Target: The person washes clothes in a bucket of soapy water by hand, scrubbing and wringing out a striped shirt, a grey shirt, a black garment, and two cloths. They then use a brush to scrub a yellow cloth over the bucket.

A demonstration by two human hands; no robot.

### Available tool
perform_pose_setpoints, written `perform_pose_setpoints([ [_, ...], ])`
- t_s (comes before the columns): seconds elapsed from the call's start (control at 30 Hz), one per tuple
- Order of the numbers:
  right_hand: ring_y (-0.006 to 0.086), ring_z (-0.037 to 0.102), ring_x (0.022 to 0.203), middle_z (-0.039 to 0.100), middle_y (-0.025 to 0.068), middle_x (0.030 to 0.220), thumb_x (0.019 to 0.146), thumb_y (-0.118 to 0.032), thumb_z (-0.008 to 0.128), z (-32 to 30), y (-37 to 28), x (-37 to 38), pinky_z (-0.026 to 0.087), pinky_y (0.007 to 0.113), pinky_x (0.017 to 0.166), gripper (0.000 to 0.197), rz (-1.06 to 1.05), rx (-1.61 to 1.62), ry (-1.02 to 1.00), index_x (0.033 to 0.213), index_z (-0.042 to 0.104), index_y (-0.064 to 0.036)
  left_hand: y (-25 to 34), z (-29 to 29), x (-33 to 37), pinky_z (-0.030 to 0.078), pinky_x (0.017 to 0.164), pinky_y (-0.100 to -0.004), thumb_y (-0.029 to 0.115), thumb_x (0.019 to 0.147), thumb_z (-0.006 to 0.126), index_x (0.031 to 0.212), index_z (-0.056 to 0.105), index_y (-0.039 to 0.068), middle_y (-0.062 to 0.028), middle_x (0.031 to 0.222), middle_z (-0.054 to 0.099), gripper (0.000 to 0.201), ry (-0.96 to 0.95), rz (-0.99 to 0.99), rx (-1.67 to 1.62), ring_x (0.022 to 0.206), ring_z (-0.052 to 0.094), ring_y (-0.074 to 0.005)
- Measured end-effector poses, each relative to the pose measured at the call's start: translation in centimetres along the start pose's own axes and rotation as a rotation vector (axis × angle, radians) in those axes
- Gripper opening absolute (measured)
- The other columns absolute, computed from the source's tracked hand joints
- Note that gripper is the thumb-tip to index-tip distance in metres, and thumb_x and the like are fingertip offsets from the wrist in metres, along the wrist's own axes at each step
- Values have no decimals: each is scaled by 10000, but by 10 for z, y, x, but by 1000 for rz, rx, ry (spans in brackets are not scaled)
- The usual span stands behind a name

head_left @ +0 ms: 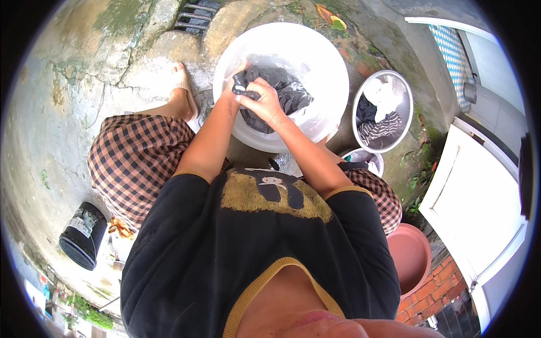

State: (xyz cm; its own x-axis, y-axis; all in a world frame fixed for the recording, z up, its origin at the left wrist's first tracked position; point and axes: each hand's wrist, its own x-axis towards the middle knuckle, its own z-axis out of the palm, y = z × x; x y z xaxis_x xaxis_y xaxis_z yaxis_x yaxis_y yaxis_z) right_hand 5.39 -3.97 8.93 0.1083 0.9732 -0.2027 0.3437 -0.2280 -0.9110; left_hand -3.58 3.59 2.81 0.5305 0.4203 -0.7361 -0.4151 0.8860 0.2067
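A large white basin (332, 62) stands in front of me with soapy water in it. Dark wet clothes (290, 97) lie bunched inside. My right hand (266, 101) is closed on a twist of dark cloth (248, 93) with suds on it, over the left half of the basin. Close beside it, my left hand (232, 81) is closed on the same dark cloth. Its fingers are partly hidden by the fabric.
To the right stands a metal basin (409, 115) with white, dark and striped clothes. Nearer me are a small pale basin (378, 163) and a reddish basin (414, 259). A black bucket (83, 236) lies at the left. Beyond is a drain grate (195, 17); a white door (473, 191) stands right.
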Motion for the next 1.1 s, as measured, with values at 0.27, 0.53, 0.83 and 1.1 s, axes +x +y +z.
perform_pose_setpoints([
  [0.27,347,611,836,641,130,875,888,-388,500,-57,62,-6,493,408,729,357,148,-473,417,842,666,-76,-41,50,9,552,737,-398,189,972,356,1004,554,0,-144,921,630,275,38,88,16,796,647,-248],
  [0.53,161,529,870,580,57,863,854,-144,542,-151,57,-16,387,257,841,195,93,620,802,883,627,30,-1,28,9,485,512,-275,27,828,623,1016,577,104,-30,827,607,209,161,994,839,654,585,-114],
  [0.83,199,578,799,580,109,888,670,-72,662,-151,131,-48,465,295,731,276,316,-80,639,934,620,-3,-31,14,-23,431,966,-390,290,744,722,1244,541,279,-165,1259,515,533,141,122,2107,1200,457,-308],
  [1.1,371,398,1232,238,193,1454,638,-342,806,-73,62,-21,437,453,950,840,476,-539,381,1363,382,-358,-15,23,-15,424,968,-408,275,708,769,1315,456,403,-145,1413,301,694,454,738,1881,1175,423,-369],
])
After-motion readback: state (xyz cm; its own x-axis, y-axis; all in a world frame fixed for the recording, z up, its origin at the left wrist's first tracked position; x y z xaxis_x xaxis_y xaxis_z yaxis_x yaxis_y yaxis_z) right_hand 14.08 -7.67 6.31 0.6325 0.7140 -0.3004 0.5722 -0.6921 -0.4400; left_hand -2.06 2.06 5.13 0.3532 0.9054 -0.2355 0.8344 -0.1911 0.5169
